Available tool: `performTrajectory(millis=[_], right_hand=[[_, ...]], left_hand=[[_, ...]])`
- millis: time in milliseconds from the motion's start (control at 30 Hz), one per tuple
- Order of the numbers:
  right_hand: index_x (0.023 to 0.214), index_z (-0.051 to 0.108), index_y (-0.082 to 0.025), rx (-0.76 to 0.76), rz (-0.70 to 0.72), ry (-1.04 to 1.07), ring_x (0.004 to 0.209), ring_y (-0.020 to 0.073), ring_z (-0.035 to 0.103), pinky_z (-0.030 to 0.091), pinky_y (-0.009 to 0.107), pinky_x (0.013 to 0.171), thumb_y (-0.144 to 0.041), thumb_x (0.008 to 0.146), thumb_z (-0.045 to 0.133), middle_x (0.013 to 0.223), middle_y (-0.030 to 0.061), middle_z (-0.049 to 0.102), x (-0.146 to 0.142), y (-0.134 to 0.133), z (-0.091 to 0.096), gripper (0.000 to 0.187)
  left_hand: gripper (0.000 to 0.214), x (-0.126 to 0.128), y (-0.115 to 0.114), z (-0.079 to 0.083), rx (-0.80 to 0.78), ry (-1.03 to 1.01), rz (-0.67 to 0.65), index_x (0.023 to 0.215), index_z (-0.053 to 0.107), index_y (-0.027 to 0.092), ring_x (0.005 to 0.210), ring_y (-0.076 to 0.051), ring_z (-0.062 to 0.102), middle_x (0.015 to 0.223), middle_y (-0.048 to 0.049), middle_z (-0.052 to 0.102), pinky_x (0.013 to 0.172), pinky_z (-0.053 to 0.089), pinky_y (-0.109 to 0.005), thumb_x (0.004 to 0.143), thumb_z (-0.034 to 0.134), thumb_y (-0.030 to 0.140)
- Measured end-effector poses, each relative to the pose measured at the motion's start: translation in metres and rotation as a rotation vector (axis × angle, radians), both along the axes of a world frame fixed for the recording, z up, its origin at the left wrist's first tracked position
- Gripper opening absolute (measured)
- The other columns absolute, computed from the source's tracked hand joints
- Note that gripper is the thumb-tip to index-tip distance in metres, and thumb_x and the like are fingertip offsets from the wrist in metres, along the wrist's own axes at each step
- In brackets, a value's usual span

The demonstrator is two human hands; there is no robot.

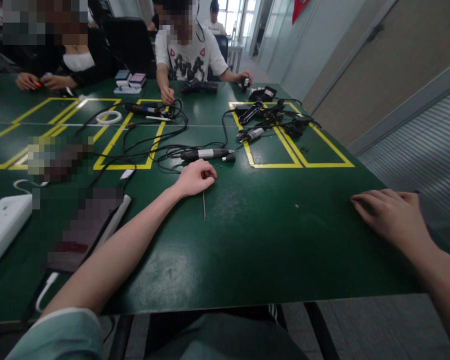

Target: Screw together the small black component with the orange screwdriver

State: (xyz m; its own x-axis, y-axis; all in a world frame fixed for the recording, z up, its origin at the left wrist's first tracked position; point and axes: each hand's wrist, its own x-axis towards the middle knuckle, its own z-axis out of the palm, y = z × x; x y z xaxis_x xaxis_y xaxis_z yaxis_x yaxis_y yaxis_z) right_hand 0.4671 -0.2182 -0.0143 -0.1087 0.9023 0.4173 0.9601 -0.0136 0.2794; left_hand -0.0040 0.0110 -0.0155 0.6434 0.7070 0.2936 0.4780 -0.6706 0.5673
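My left hand point(197, 178) rests on the green table, its fingers closed around a screwdriver. A bit of the red handle shows between the fingers, and the thin metal shaft point(204, 206) points toward me. Just beyond the hand lies a grey and black pen-shaped electric screwdriver point(206, 154) with its cable, and a short black piece point(228, 157) at its tip. Over at the table's right edge is my right hand point(393, 217), fingers curled and thumb meeting the fingertips. Whatever it may hold is hidden.
Yellow tape point(277, 165) marks boxes on the table point(247, 240). Black cables and tools point(262, 117) lie at the right back. A white power strip point(7, 225) and a blurred dark flat device point(88, 225) stand left. Across sit other people, one touching a cable.
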Motion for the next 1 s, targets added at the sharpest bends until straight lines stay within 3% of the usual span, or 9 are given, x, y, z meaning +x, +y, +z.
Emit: performTrajectory(millis=[133,233,467,667,933,1000], right_hand=[[0.071,0.072,-0.022,-0.016,0.032,0.128,0.071,0.0274,0.069,0.043,0.036,0.064,-0.047,0.087,0.049,0.072,0.0121,0.077,-0.001,0.002,0.005,0.038],[0.067,0.068,-0.024,0.037,-0.073,0.270,0.059,0.0250,0.064,0.042,0.033,0.055,-0.055,0.080,0.054,0.063,0.0086,0.071,-0.004,0.002,0.008,0.037],[0.085,0.080,-0.019,0.272,-0.267,0.510,0.049,0.0222,0.060,0.044,0.033,0.050,-0.055,0.070,0.056,0.070,0.0101,0.077,-0.011,-0.009,0.014,0.046],[0.073,0.079,-0.021,0.415,-0.475,0.729,0.061,0.0297,0.068,0.050,0.040,0.054,-0.061,0.058,0.065,0.068,0.0106,0.074,-0.020,-0.023,0.023,0.045],[0.074,0.073,-0.024,0.479,-0.507,0.909,0.081,0.0388,0.075,0.060,0.056,0.079,-0.057,0.051,0.071,0.081,0.0121,0.077,-0.027,-0.032,0.027,0.041],[0.072,0.071,-0.025,0.500,-0.518,0.902,0.078,0.0396,0.075,0.060,0.058,0.077,-0.058,0.051,0.071,0.078,0.0120,0.075,-0.020,-0.034,0.022,0.039]], left_hand=[[0.020,0.000,0.000,0.000,-0.002,-0.003,0.002,0.083,0.077,0.020,0.086,-0.020,0.064,0.087,-0.0032,0.072,0.084,0.051,-0.035,0.074,0.060,0.015],[0.020,0.000,-0.001,0.000,-0.003,-0.001,0.001,0.083,0.078,0.020,0.085,-0.020,0.064,0.087,-0.0032,0.072,0.083,0.051,-0.034,0.074,0.060,0.015],[0.020,0.000,-0.002,0.003,-0.007,0.027,0.007,0.083,0.078,0.020,0.085,-0.020,0.064,0.087,-0.0033,0.073,0.082,0.051,-0.034,0.075,0.060,0.015],[0.019,0.000,-0.002,0.001,-0.004,0.017,0.021,0.083,0.078,0.020,0.086,-0.020,0.064,0.087,-0.0032,0.072,0.081,0.051,-0.034,0.076,0.060,0.017],[0.020,0.001,-0.002,-0.002,-0.005,0.006,0.027,0.084,0.078,0.021,0.085,-0.020,0.065,0.088,-0.0034,0.070,0.081,0.051,-0.033,0.076,0.061,0.018],[0.020,0.001,-0.002,-0.002,-0.009,0.011,0.028,0.084,0.079,0.021,0.084,-0.019,0.065,0.088,-0.0033,0.070,0.080,0.051,-0.033,0.075,0.061,0.017]])
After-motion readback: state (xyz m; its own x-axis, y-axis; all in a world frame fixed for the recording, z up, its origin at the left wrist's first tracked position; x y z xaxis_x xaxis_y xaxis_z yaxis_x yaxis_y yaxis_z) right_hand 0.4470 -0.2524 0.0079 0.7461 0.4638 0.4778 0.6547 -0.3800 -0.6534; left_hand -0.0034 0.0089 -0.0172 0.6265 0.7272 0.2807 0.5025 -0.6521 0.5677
